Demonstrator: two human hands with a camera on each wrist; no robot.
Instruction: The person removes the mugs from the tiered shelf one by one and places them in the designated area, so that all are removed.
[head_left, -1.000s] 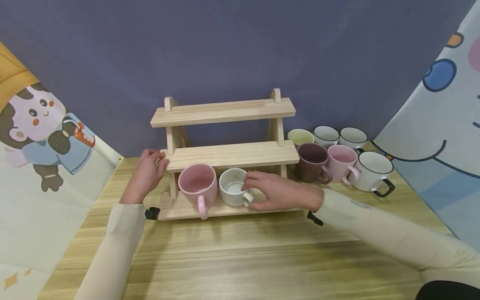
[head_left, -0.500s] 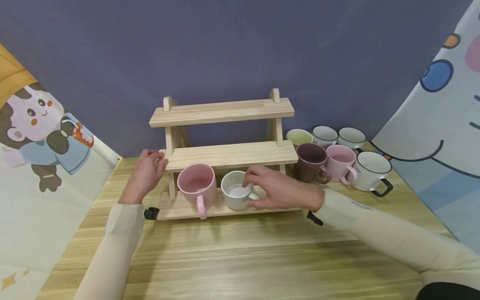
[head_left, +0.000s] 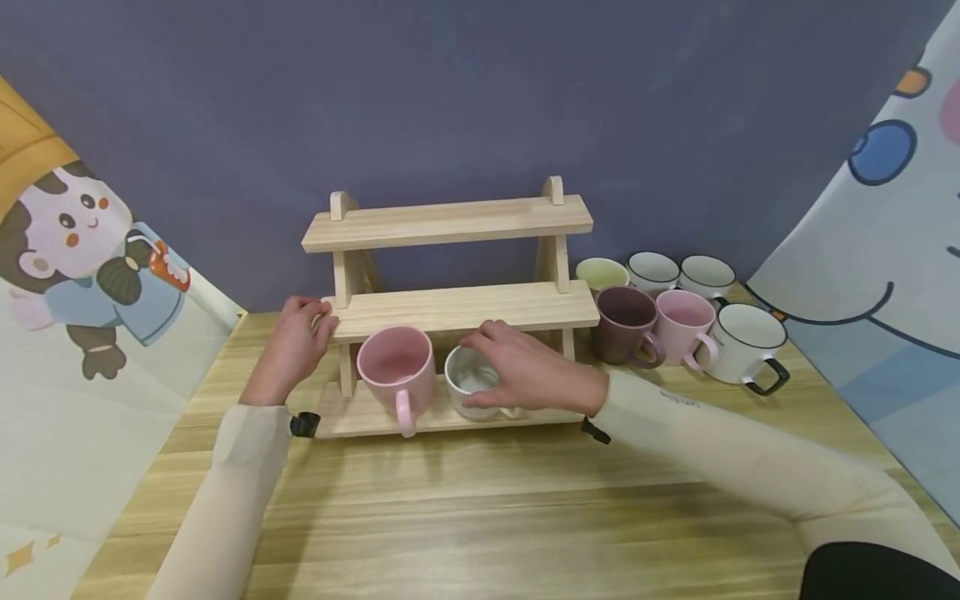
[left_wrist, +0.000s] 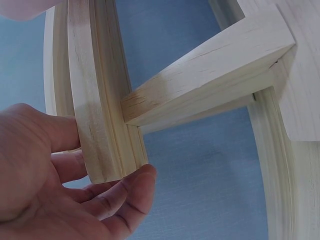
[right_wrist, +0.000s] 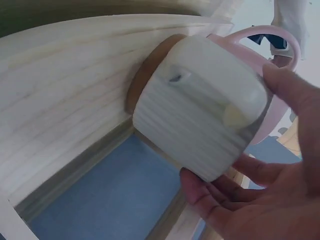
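Note:
A small white ribbed mug (head_left: 461, 379) stands on the lowest board of a three-tier wooden stand (head_left: 450, 308). My right hand (head_left: 532, 371) holds it from the right, thumb at the near rim and fingers on the far side. The right wrist view shows the ribbed wall (right_wrist: 185, 120) between thumb and fingertips, the handle facing the camera. Just left of it sits a larger pink mug (head_left: 396, 367), handle toward me. At the stand's left side, my left hand (head_left: 294, 343) grips the end of the middle board (left_wrist: 97, 115), its fingers curled under the edge.
Right of the stand, several mugs crowd together: a dark purple mug (head_left: 624, 325), a smaller pink mug (head_left: 684, 325), a green one (head_left: 602, 273), and white ones with black rims (head_left: 750, 333). A dark blue backdrop (head_left: 450, 100) rises behind the wooden table (head_left: 450, 517).
The white mug has shifted slightly right, away from the pink mug. My right hand has moved left from its handle side to reach across the mug. My left hand stays put.

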